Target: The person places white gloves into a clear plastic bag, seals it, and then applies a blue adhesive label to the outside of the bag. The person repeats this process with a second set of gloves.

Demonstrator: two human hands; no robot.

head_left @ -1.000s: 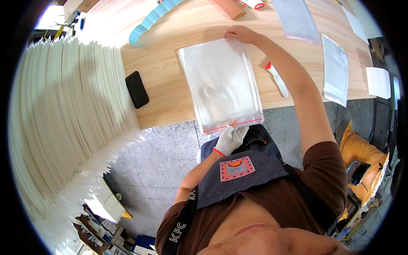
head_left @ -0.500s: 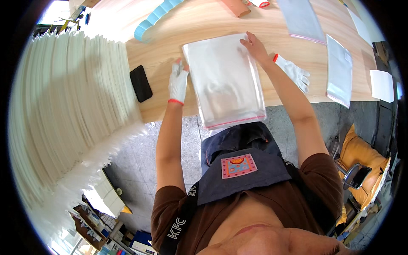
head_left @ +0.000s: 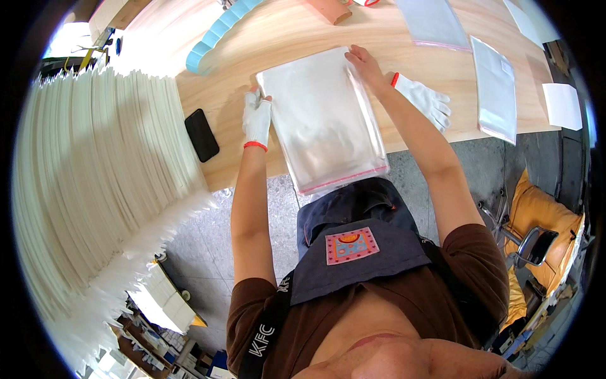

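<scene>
A large clear plastic bag [head_left: 322,120] with a red strip along its near edge lies on the wooden table [head_left: 297,25], its near end hanging over the table's front edge. My left hand [head_left: 257,117], in a white glove with a red cuff, grips the bag's left edge. My bare right hand [head_left: 365,63] presses on the bag's far right corner. A loose white glove [head_left: 424,101] lies on the table just right of my right forearm.
A black phone [head_left: 202,134] lies left of my left hand. A tall stack of white sheets [head_left: 95,183] fills the left side. More clear bags [head_left: 495,88] and a white paper [head_left: 563,106] lie at right. An orange seat [head_left: 543,221] stands at lower right.
My left hand rose from below the table edge to the bag's left edge. My right hand shifted from the bag's far edge to its far right corner. The bag lies squarer.
</scene>
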